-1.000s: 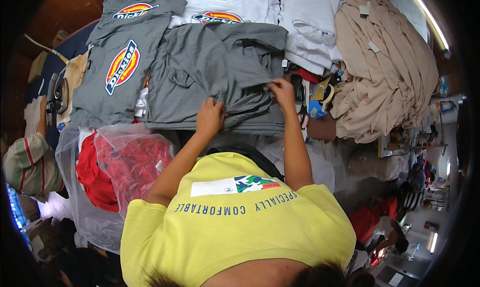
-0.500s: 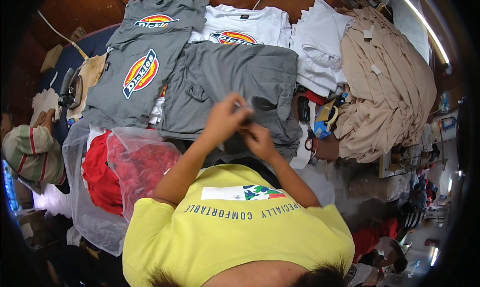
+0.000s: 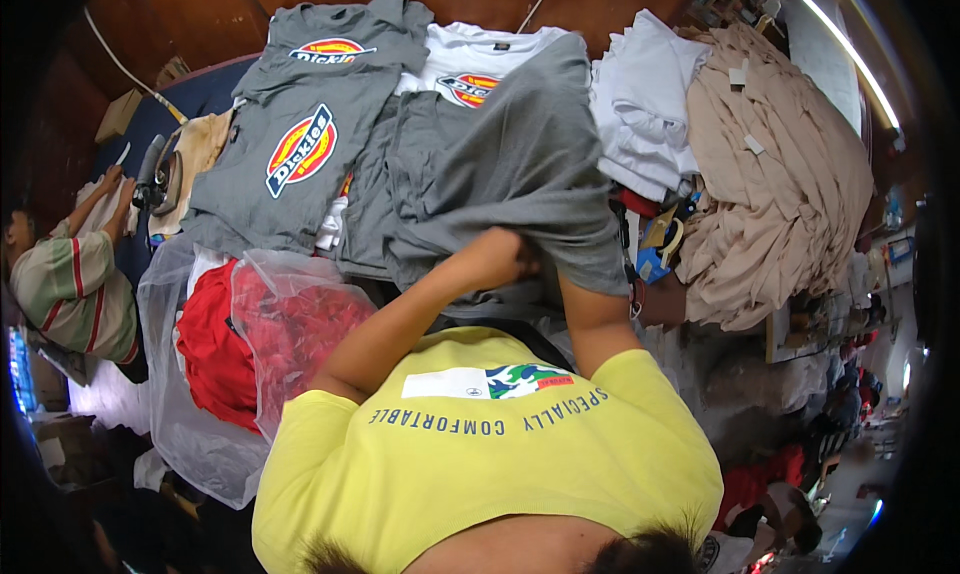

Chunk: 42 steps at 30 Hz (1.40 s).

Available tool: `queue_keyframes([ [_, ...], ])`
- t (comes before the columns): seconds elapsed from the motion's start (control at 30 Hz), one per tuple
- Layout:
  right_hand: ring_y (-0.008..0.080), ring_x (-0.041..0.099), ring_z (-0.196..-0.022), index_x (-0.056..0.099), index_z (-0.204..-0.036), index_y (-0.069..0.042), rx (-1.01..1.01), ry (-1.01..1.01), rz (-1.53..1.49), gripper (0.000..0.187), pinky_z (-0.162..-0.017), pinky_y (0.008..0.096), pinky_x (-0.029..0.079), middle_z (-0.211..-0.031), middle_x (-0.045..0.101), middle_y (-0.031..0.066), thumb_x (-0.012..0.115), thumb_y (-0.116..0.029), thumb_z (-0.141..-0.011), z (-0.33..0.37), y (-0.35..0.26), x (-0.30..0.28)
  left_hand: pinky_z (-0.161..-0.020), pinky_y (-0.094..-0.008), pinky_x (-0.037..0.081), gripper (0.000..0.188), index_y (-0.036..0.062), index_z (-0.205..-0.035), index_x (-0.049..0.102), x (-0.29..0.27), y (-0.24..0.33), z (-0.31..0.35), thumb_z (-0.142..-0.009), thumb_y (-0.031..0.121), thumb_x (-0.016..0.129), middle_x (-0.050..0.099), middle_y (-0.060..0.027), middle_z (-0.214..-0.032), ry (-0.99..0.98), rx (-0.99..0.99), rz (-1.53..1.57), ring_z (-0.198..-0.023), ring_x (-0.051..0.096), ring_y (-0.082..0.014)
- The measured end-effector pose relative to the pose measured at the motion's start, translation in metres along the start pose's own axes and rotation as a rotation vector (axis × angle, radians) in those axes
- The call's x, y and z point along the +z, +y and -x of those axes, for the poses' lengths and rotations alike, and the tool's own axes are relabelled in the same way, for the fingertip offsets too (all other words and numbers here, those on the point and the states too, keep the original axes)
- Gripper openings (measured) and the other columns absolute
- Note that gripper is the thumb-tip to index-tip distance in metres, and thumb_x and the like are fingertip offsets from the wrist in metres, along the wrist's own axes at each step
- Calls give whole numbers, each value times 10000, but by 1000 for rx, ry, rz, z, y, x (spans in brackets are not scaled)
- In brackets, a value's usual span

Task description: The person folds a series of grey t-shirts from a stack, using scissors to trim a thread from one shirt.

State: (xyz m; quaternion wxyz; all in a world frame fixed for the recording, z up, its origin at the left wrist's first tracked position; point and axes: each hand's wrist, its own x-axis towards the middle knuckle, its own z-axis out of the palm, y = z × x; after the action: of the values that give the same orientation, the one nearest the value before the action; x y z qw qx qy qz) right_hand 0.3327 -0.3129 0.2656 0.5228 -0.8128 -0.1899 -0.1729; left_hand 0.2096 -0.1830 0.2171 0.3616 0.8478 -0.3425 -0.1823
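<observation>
A grey T-shirt (image 3: 500, 154) lies in front of me, its right part lifted into loose folds. My left hand (image 3: 498, 258) is closed at the shirt's near edge, pinching the cloth there. My right forearm (image 3: 593, 314) reaches up inside or beneath the raised cloth, which hides the whole right hand, so its fingers do not show. To the left, another grey T-shirt (image 3: 250, 179) with a red, yellow and blue printed emblem lies flat. Beyond the shirt I handle is a white T-shirt (image 3: 510, 59) with a similar emblem, partly covered by it.
Folded white garments (image 3: 645, 104) and a large heap of beige cloth (image 3: 780, 184) stand at the right. Tape (image 3: 670, 244) lies between. A clear plastic bag (image 3: 290, 284) holds red cloth at the near left. At far left, a person (image 3: 80, 284) in a striped shirt works beside an iron (image 3: 150, 179).
My hands were together over the shirt's near part. Now my right hand has gone in under the cloth and raised its right side, while my left hand has come nearer, to the edge.
</observation>
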Motion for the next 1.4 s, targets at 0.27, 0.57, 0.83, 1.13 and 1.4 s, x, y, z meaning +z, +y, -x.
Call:
queue_keyframes([
  [0.27, 295, 412, -1111, 418, -1227, -82, 0, -199, -179, 487, -933, 352, 317, -1194, 441, 147, 559, -185, -773, 74, -57, -34, -860, -367, 398, 400, 6, -1128, 490, -14, -4, -9, -771, 166, 572, 545, -157, -1082, 159, 74, 253, -996, 508, -288],
  [0.57, 294, 358, -1160, 387, -1254, -88, 220, -661, -150, 524, -970, 356, 276, -1246, 389, 149, 555, -212, -774, 184, -49, -89, -890, -336, 377, 457, -8, -1174, 454, -49, 5, 9, -791, 210, 575, 524, -145, -1130, 525, 99, 713, -1039, 491, -266],
  [0.83, 293, 309, -1203, 360, -1278, -93, 232, -743, -57, 557, -1002, 360, 239, -1293, 344, 150, 551, -235, -775, 201, -18, -48, -917, -309, 359, 511, -19, -1214, 422, -23, -29, 95, -808, 250, 578, 506, -134, -1173, -219, -392, 582, -1078, 476, -246],
  [1.13, 292, 255, -1252, 330, -1305, -98, 393, -706, 417, 595, -1039, 364, 197, -1346, 293, 151, 546, -262, -776, 206, 63, -69, -793, -264, 428, 336, -2, -1016, 592, -60, -4, 115, -777, 230, 639, 600, -93, -997, -438, -382, 462, -909, 551, -156],
  [1.4, 304, 330, -1217, 408, -1254, -85, 402, -649, 647, 524, -1018, 359, 251, -1305, 372, 160, 533, -297, -792, 225, 83, -57, -779, -306, 444, 422, -46, -1177, 441, -152, -6, 186, -792, 114, 511, 542, -158, -1045, 646, 747, 723, -938, 546, -205],
])
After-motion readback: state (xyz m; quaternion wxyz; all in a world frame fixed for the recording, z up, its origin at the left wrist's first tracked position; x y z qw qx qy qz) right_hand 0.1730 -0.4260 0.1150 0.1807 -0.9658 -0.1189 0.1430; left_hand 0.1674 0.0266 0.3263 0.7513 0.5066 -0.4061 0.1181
